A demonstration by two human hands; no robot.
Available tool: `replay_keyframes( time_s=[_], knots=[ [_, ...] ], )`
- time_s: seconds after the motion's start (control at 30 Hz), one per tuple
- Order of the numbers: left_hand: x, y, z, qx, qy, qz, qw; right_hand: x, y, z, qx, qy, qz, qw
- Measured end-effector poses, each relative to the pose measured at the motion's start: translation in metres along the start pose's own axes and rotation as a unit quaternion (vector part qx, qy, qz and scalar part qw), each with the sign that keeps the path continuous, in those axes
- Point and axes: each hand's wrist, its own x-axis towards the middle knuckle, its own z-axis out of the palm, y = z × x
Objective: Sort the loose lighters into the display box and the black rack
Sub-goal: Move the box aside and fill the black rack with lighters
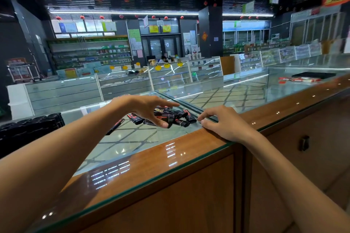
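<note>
A heap of several loose black lighters with red print [175, 117] lies on the glass counter top. My left hand [145, 107] hovers over the heap's left side, fingers spread and curled down, thumb touching a lighter. My right hand [223, 122] rests on the counter's wooden edge just right of the heap, fingers apart, holding nothing. One lighter [117, 125] lies apart to the left. The black rack [28, 128] stands at the far left on the counter. No display box is clearly in view.
The glass counter [132, 138] has a wooden front edge [170, 157] with a cabinet handle [304, 143] below. A black tray [312, 75] and red packs [295, 80] lie far right on the counter. Glass showcases [123, 83] stand beyond.
</note>
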Motion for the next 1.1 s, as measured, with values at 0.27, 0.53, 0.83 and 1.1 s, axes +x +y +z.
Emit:
replay_keyframes(
  time_s=[0.27, 0.53, 0.83, 1.1],
  knots=[
    [0.004, 0.006, 0.017, 0.004, 0.055, 0.032, 0.998, 0.001, 0.002, 0.001, -0.013, 0.005, 0.005, 1.0],
    [-0.008, 0.016, 0.025, 0.049, 0.139, 0.063, 0.987, 0.001, 0.001, 0.002, -0.016, 0.004, 0.008, 1.0],
    [-0.022, 0.019, 0.033, -0.142, 0.252, 0.011, 0.957, 0.001, 0.0, 0.002, -0.022, 0.007, 0.004, 1.0],
    [-0.034, 0.029, 0.058, -0.591, 0.35, -0.062, 0.724, 0.002, 0.004, 0.003, -0.013, 0.008, 0.003, 1.0]
  ],
)
